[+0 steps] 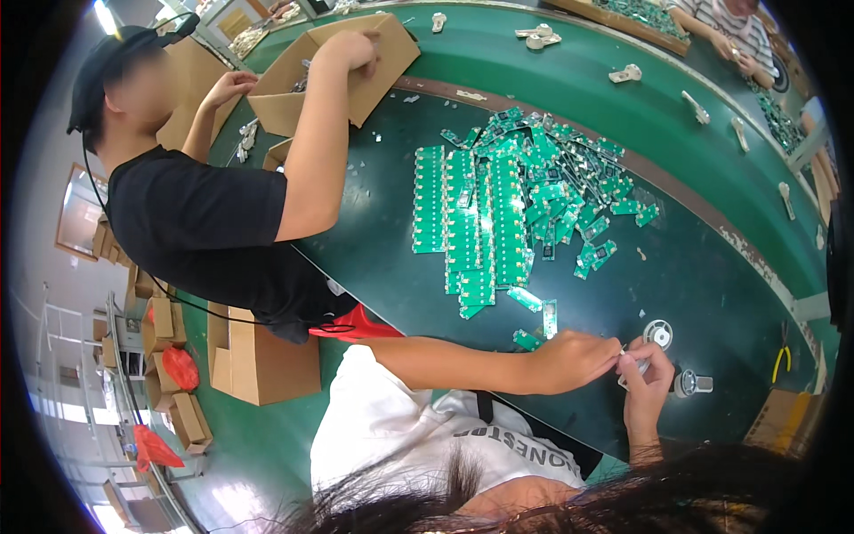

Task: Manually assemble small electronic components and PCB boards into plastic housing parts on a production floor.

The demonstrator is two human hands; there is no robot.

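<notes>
My left hand (576, 362) reaches across from the left with its fingers pinched together. Its fingertips meet those of my right hand (648, 383), whose thumb and fingers are closed too. Between them is a small whitish piece, mostly covered by the fingers, so its kind is unclear. Just beyond my right fingers is a round white plastic part (658, 334) with a ring-shaped face. To the right of that hand lies a grey-white round part with a short handle (693, 384). Several loose green circuit boards (550, 318) lie beyond my left hand.
Rows of green circuit boards (431, 200) and a loose heap (556, 169) cover the table's middle. Yellow-handled pliers (782, 356) lie far right, near a cardboard piece (783, 420). A co-worker in black (205, 205) reaches into a cardboard box (384, 84). White parts sit on the green conveyor (587, 53).
</notes>
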